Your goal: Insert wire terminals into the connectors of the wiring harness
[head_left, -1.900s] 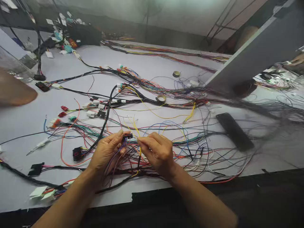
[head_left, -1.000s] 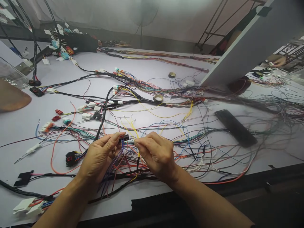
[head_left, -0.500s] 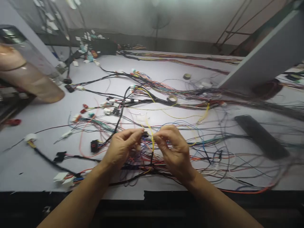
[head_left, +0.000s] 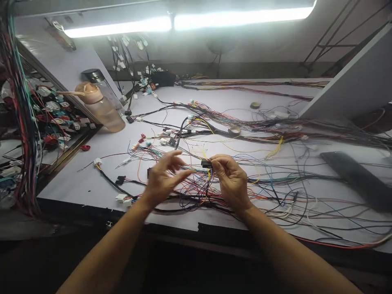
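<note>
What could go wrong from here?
Only the right hand grips the black connector, by the fingertips, so it might slip.
The tangled wires below could snag on it or on the open left hand.
The peach bottle shares the table; if knocked, it might spill anything inside.

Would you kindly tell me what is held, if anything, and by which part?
The right grip holds a black connector by its right end; the left grip is open, holding nothing.
</note>
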The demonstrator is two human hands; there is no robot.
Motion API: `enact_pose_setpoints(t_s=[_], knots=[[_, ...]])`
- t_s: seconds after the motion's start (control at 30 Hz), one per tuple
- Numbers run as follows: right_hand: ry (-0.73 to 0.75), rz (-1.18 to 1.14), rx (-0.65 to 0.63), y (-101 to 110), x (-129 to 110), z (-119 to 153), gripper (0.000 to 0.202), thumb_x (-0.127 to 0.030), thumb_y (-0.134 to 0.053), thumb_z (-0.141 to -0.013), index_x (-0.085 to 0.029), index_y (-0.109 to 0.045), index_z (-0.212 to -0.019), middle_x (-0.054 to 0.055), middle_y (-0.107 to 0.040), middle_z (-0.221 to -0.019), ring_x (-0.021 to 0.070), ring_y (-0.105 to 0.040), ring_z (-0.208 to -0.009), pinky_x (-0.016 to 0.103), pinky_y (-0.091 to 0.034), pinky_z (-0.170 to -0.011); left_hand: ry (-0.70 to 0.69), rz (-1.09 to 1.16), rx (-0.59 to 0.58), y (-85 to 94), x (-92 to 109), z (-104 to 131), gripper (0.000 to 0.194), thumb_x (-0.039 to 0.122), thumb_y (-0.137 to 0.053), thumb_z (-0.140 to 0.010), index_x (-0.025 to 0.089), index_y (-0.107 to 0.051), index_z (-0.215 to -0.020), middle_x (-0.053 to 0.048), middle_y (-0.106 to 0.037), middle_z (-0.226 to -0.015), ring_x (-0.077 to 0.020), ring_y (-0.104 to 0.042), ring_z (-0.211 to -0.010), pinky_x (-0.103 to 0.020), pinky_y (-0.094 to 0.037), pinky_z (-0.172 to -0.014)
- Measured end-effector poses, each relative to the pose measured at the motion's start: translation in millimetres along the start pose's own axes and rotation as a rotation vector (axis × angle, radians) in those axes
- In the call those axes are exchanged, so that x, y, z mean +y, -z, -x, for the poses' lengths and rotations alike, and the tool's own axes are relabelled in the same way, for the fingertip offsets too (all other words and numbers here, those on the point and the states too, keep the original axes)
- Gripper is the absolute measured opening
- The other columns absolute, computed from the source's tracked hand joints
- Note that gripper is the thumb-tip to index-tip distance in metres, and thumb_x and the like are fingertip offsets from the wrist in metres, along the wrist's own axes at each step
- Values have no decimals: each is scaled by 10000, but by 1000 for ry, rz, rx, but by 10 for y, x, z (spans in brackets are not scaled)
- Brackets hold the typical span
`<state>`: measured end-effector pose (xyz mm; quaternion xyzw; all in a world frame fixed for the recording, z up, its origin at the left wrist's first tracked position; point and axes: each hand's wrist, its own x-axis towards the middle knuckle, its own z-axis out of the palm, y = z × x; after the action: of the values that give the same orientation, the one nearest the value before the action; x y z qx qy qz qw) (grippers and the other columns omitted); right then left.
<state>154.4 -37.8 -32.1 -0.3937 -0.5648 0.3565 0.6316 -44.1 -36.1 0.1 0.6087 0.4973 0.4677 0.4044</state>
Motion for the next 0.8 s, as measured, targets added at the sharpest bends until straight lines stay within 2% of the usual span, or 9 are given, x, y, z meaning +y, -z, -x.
enact_pose_setpoints(t_s=[0.03,0.1,0.17,0.27,0.33,0.4,0.53,0.67,0.8], knots=[[2,-18,-1,-4,-4,-5,97,-273,-593,-934,-188,-635,-913,41,-615,-944,138,-589,-846,285,-511,-738,-66,-161,78,203,-25,22,481,359,-807,-686,217,-658,-1121,-68,-672,-955,-193,-585,-870,-321,-452,-860],[13,-37,-15,-10,-14,-5,115,-289,-598,-932,-185,-632,-897,38,-613,-922,140,-590,-845,290,-516,-747,-89,-361,149,599,-113,54,452,369,-822,-654,232,-697,-1066,-72,-663,-1041,-220,-565,-935,-334,-419,-916],[18,-29,-36,-11,-16,4,140,-311,-596,-933,-184,-633,-888,40,-614,-919,146,-595,-860,308,-521,-778,-43,-484,88,899,-234,63,513,412,-819,-641,246,-696,-1111,-82,-650,-1133,-260,-561,-1029,-365,-389,-970],[12,-7,-58,-8,7,22,163,-330,-590,-936,-180,-639,-895,47,-616,-933,150,-600,-875,323,-524,-804,33,-687,-42,1096,-408,46,513,466,-798,-646,256,-704,-1105,-94,-640,-1194,-334,-511,-1165,-463,-297,-1057],[5,-7,-72,-7,32,30,167,-333,-591,-935,-179,-638,-895,48,-615,-934,150,-602,-876,322,-527,-802,53,-737,-89,1111,-469,24,448,470,-785,-660,250,-723,-1045,-95,-663,-1134,-343,-522,-1139,-496,-284,-1059],[-2,-17,-82,-11,49,31,165,-334,-594,-932,-179,-636,-893,48,-611,-930,150,-603,-871,317,-529,-788,49,-665,-100,1084,-464,-1,390,452,-779,-673,242,-735,-1000,-90,-679,-1074,-319,-552,-1082,-473,-323,-1041],[6,-43,-68,-25,30,21,137,-311,-597,-932,-184,-631,-891,44,-609,-929,143,-599,-864,310,-525,-794,48,-210,-12,913,-317,-96,412,372,-805,-673,216,-733,-1047,-97,-677,-1098,-249,-588,-1048,-362,-404,-1004],[36,-44,-40,-36,-18,1,119,-294,-585,-937,-191,-628,-894,51,-616,-934,149,-602,-876,306,-530,-791,115,286,37,581,-207,-293,470,262,-849,-626,177,-725,-1072,-105,-688,-1047,-189,-623,-965,-288,-465,-945],[43,-26,-37,-29,-23,-13,115,-286,-580,-937,-192,-628,-892,61,-625,-940,159,-610,-891,312,-539,-797,110,512,37,355,-253,-453,435,256,-847,-635,190,-733,-1050,-99,-668,-1130,-182,-627,-996,-277,-492,-944]])
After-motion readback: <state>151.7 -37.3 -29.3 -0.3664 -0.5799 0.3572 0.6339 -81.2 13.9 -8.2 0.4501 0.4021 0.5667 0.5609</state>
